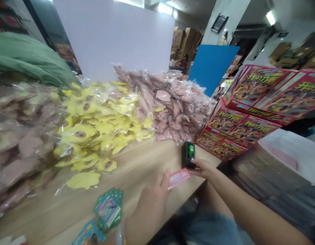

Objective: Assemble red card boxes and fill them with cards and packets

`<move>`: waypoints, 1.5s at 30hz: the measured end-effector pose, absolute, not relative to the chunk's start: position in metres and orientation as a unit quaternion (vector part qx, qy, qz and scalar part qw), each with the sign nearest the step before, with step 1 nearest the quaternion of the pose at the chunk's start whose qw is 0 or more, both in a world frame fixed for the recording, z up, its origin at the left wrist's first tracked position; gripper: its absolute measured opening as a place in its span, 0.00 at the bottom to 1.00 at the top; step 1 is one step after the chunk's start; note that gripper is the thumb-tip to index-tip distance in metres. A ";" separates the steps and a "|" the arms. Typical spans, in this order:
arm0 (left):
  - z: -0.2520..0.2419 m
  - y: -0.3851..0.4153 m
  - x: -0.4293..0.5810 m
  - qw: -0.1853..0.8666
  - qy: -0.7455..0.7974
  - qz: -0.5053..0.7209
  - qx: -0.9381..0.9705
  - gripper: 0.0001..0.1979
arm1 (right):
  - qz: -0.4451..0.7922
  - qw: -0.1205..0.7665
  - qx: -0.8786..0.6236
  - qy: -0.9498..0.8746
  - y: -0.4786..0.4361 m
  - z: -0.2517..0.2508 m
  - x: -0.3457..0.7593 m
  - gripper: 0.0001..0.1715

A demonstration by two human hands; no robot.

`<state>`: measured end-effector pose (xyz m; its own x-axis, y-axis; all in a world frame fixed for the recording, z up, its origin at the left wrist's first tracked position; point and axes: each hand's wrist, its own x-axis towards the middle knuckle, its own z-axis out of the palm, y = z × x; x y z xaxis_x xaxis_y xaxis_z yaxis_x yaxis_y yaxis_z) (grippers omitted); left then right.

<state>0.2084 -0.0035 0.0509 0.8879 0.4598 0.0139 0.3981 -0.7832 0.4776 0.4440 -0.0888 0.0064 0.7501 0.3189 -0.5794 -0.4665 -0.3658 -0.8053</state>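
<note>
Near the table's front edge, my left hand point(156, 190) pinches a flat pink packet point(179, 178) between thumb and fingers, with the packet pointing to the right. Just past the packet's far end is my right hand point(200, 168), its fingers closed at the base of a small black tape dispenser point(186, 154) with a green roll. A fan of green-edged cards point(109, 208) lies on the table to the left of my left hand. Blue picture cards point(88, 234) are below it, at the bottom edge of the view.
Piles of bagged yellow pieces point(96, 119) and bagged pinkish pieces point(175, 105) cover the table's far side. Red printed boxes point(239, 119) are stacked at the right. A white panel point(121, 37) and a blue panel point(211, 66) stand behind; paper stacks point(280, 180) sit at the right.
</note>
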 end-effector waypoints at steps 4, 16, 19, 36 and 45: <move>0.063 -0.005 0.207 0.221 0.240 0.009 0.945 0.20 | 0.304 0.623 -0.720 0.026 -0.102 -0.009 0.408 0.10; 0.072 -0.007 0.221 0.195 0.275 0.063 0.939 0.16 | 0.276 0.596 -0.753 -0.037 -0.142 -0.051 0.381 0.17; 0.069 -0.009 0.221 0.190 0.279 0.077 0.938 0.16 | 0.273 0.582 -0.762 -0.079 -0.146 -0.061 0.390 0.17; 0.069 0.013 0.241 0.228 0.295 0.104 0.922 0.14 | 0.228 0.529 -0.778 -0.252 -0.093 -0.007 0.440 0.12; 0.065 0.000 0.245 0.172 0.290 0.056 0.940 0.12 | 0.467 0.666 -0.567 -0.131 -0.086 0.054 0.341 0.22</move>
